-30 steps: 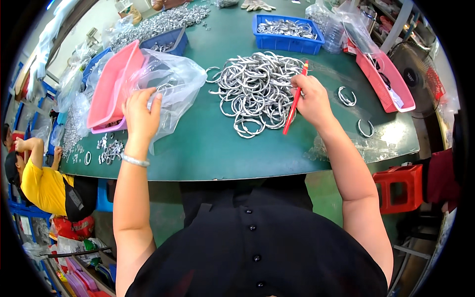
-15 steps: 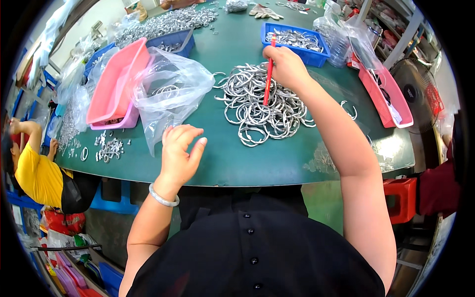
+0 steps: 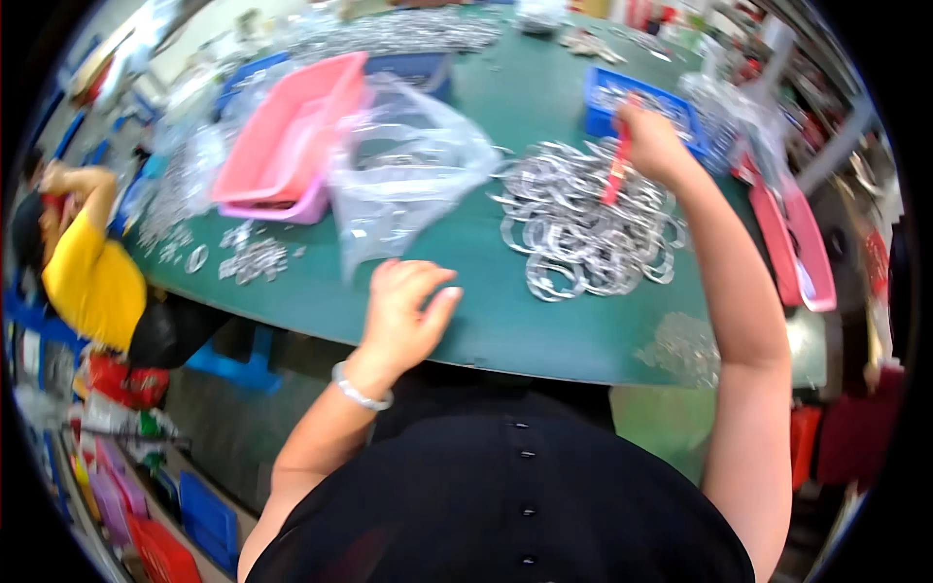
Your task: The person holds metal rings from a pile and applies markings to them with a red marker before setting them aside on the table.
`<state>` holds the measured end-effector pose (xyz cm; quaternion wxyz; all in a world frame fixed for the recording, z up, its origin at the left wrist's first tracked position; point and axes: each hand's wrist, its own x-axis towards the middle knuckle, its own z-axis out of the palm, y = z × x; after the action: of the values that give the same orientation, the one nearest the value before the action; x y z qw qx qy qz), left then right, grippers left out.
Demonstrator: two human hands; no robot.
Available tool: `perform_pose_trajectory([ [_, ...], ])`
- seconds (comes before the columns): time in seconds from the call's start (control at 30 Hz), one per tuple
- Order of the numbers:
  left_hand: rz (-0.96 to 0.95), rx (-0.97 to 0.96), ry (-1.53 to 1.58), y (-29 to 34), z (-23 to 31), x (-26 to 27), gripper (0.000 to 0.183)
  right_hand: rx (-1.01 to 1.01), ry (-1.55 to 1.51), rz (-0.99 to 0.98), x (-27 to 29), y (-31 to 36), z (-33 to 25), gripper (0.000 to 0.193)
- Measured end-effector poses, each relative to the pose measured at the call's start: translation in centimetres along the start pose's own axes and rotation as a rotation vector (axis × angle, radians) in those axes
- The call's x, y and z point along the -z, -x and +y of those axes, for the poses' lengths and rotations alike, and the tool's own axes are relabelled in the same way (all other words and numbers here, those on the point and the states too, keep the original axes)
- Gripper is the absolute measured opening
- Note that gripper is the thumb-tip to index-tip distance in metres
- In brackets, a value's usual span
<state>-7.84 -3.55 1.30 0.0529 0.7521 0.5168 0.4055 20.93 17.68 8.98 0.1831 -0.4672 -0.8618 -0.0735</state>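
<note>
My right hand [image 3: 653, 144] is closed around a red stick-like tool [image 3: 616, 173] whose lower end reaches into a heap of silver metal rings [image 3: 579, 229] on the green table [image 3: 544, 330]. My left hand [image 3: 406, 313] rests near the table's front edge with fingers loosely apart, holding nothing. Just beyond it lies a clear plastic bag [image 3: 408, 175] with a few rings inside. The picture is motion-blurred.
A pink tray [image 3: 292, 146] lies left of the bag. Blue bins [image 3: 637, 97] with metal parts stand behind the heap. Another pink tray [image 3: 803, 249] is at the right edge. Loose rings [image 3: 248, 257] lie at the left front. A person in yellow [image 3: 89, 277] sits at left.
My right hand with the red tool has reached farther out over the ring heap. My left hand has left the plastic bag and drawn back to the table's front edge.
</note>
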Motion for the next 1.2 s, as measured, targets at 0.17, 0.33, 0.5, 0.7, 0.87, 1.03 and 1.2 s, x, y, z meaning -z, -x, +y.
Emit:
perform_pose_trajectory([
  [0.17, -0.018, -0.004, 0.015, 0.0, 0.9, -0.2, 0.017, -0.005, -0.118, 0.090, 0.3, 2.7, 0.0, 0.019],
  [0.33, -0.027, 0.112, 0.100, 1.1, 1.4, 0.4, 0.017, 0.007, -0.187, 0.224, 0.5, 4.8, -1.6, 0.018],
  [0.5, -0.066, 0.127, 0.090, 1.6, 1.7, 0.1, 0.018, -0.044, -0.264, 0.250, -0.7, 3.8, 0.0, 0.019],
  [0.7, -0.098, 0.092, 0.105, 1.2, 2.5, -0.2, 0.018, -0.060, -0.293, 0.198, -0.8, 3.8, -0.1, 0.017],
  [0.87, -0.130, 0.135, 0.082, 1.6, 2.0, 0.2, 0.018, 0.003, -0.331, 0.384, 0.0, 5.7, -2.3, 0.016],
  [1.03, -0.161, 0.122, 0.108, 1.5, 2.1, -0.2, 0.019, 0.012, -0.344, 0.493, -2.2, 6.4, -1.1, 0.014],
  [1.2, -0.204, 0.108, 0.135, 1.1, 2.4, -0.7, 0.018, -0.145, -0.486, 0.466, -2.5, 4.0, 0.1, 0.012],
])
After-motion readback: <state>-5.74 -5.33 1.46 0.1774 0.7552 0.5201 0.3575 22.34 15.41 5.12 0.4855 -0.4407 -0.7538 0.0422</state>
